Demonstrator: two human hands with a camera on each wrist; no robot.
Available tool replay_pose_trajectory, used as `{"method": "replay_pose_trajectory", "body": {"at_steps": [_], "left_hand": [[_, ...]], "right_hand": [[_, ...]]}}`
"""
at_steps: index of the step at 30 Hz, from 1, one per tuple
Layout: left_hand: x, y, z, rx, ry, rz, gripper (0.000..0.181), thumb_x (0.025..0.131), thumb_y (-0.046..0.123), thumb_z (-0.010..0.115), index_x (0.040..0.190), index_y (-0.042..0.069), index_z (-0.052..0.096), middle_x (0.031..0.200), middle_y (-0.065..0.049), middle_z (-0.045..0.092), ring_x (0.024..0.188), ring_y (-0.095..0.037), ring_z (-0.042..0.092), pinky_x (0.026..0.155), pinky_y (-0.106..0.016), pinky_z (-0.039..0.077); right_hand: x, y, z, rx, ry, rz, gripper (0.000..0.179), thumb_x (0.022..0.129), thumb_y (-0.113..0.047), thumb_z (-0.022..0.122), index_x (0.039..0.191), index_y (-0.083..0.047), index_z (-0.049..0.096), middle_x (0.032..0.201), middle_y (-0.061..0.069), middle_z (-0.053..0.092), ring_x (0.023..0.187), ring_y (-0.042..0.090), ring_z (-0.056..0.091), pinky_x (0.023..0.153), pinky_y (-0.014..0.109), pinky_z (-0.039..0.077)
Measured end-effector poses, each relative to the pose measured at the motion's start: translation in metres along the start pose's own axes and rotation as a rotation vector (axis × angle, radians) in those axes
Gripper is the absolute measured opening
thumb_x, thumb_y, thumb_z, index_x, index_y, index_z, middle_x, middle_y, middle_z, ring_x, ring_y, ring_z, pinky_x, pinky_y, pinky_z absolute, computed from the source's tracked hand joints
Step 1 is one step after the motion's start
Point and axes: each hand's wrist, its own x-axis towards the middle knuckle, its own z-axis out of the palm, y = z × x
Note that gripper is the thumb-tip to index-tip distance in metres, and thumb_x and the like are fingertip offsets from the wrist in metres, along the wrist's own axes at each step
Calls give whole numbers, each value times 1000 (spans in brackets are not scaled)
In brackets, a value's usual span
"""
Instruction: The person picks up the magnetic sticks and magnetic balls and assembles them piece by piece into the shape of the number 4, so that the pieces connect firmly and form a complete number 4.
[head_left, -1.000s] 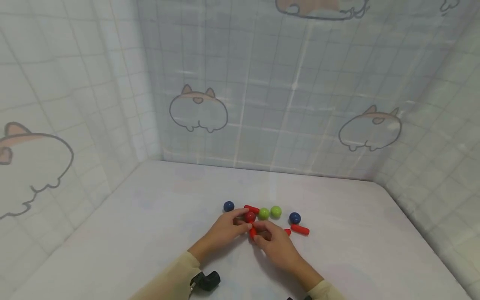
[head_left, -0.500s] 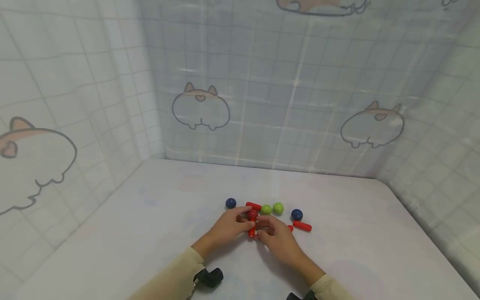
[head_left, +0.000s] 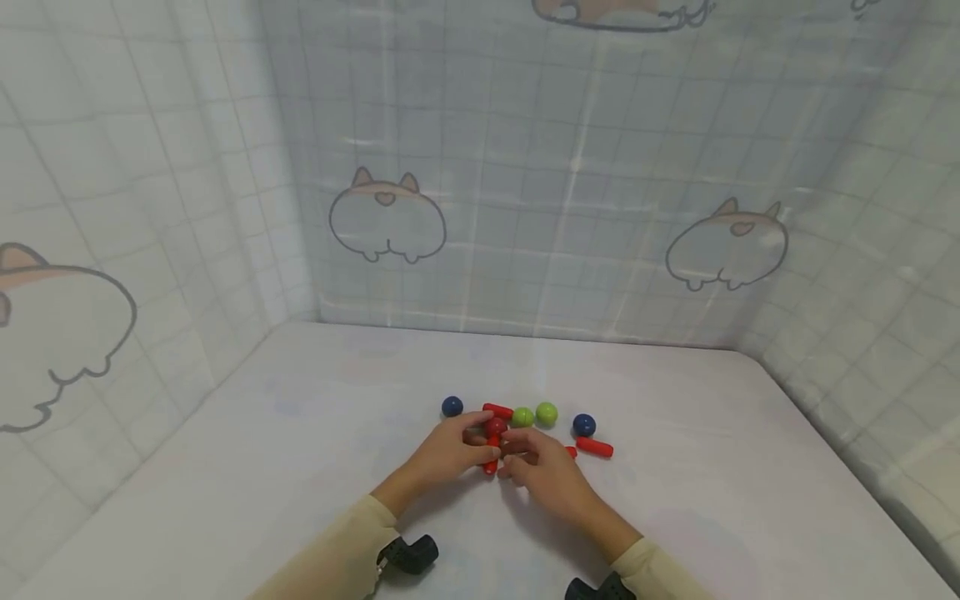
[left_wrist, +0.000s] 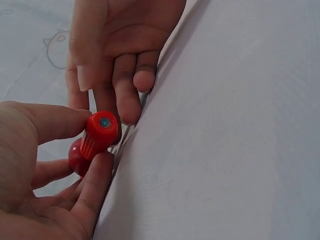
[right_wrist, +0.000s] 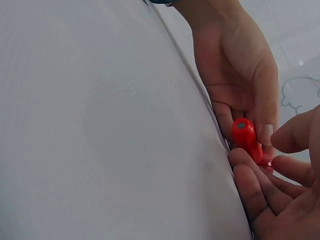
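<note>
My left hand [head_left: 441,457] pinches a short red rod [left_wrist: 100,129] between thumb and fingers. A small metal disc shows at the rod's near end. At its far end sits a glossy dark red ball [head_left: 496,427], with the left fingers round its left side. Close on the right is my right hand [head_left: 553,477], its fingers loosely bent. In the right wrist view its thumb stands apart from the rod [right_wrist: 245,135], and its fingertips lie right beside it.
Behind the hands lie another red rod [head_left: 498,411], a green ball [head_left: 522,417] and a second green ball [head_left: 547,413]. A blue ball [head_left: 452,406] is at left, another blue ball [head_left: 584,425] at right near a red rod [head_left: 595,447]. One more red piece [head_left: 572,452] is partly hidden.
The right hand's fingers have come off the rod's near end, which they held a second ago. The rod has swung from slanting to nearly straight below the ball, in the left hand's pinch.
</note>
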Motion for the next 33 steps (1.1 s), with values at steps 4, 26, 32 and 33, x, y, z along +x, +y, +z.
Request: {"method": "replay_pose_trajectory", "body": {"at_steps": [4, 26, 32, 33], "left_hand": [[2, -1, 1, -17, 3, 21, 57, 90, 23, 75, 142, 10, 56, 127, -6, 63, 106, -22, 64, 86, -36, 56], [-1, 0, 3, 31, 33, -41, 55, 90, 24, 76, 141, 16, 58, 125, -3, 62, 110, -24, 60, 82, -35, 57], [-1, 1, 4, 28, 39, -42, 55, 90, 24, 76, 141, 18, 59, 124, -2, 62, 111, -24, 59, 82, -36, 57], [-1, 2, 4, 31, 39, -42, 55, 90, 24, 76, 141, 19, 59, 124, -2, 62, 111, -24, 59, 82, -36, 57]], "right_hand": [[0, -2, -5, -5, -28, 6, 39, 100, -25, 61, 136, -10, 57, 118, 1, 66, 96, 16, 68, 81, 32, 56], [-2, -6, -80, -101, 191, -5, 25, 101, -14, 58, 122, -2, 65, 102, 15, 70, 85, 24, 68, 76, 37, 58], [0, 6, -102, -92, 298, -6, 27, 103, -17, 56, 122, -1, 64, 103, 13, 70, 90, 25, 67, 78, 36, 58], [1, 9, -104, -99, 309, -1, 28, 103, -18, 56, 123, -1, 64, 103, 13, 70, 91, 25, 67, 77, 36, 58]]}}
